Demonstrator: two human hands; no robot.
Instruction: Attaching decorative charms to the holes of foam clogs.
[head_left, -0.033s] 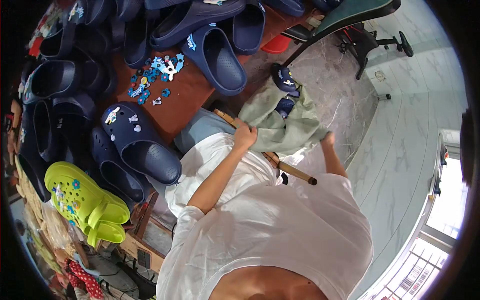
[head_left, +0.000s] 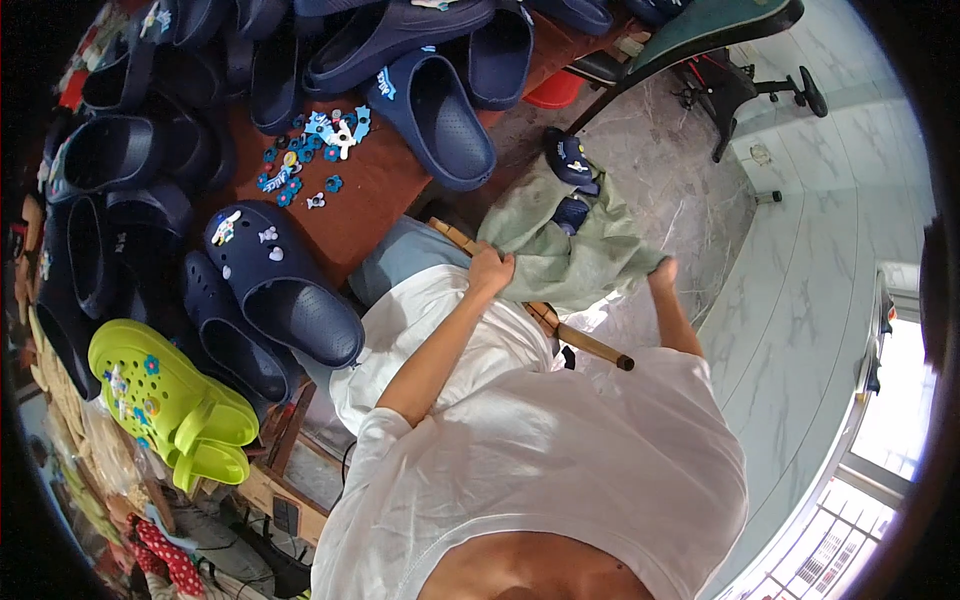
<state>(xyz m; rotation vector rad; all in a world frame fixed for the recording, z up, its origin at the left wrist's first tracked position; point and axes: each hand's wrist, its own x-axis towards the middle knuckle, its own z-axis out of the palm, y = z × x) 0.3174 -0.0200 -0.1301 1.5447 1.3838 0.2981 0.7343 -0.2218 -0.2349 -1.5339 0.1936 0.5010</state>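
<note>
A pale green cloth sack (head_left: 545,240) hangs in front of me, held by its near edge. My left hand (head_left: 492,270) is closed on the edge's left end, and my right hand (head_left: 662,276) grips the right end, partly hidden by the fabric. At the sack's far side lies a navy clog (head_left: 567,155) with small charms. Another navy clog (head_left: 570,214) shows among the folds; the cloth hides the rest of it. Close by my left hand, a wooden bar (head_left: 590,345) runs beneath the cloth.
To the left, a brown-covered table (head_left: 330,225) carries many navy clogs (head_left: 435,120), a lime-green pair (head_left: 165,390) and loose shoe charms (head_left: 335,130). An office chair (head_left: 700,35) and a red basin (head_left: 553,90) stand beyond. A tiled wall (head_left: 800,260) rises on the right.
My right hand has shifted slightly to the right with its end of the sack. The left hand keeps its place.
</note>
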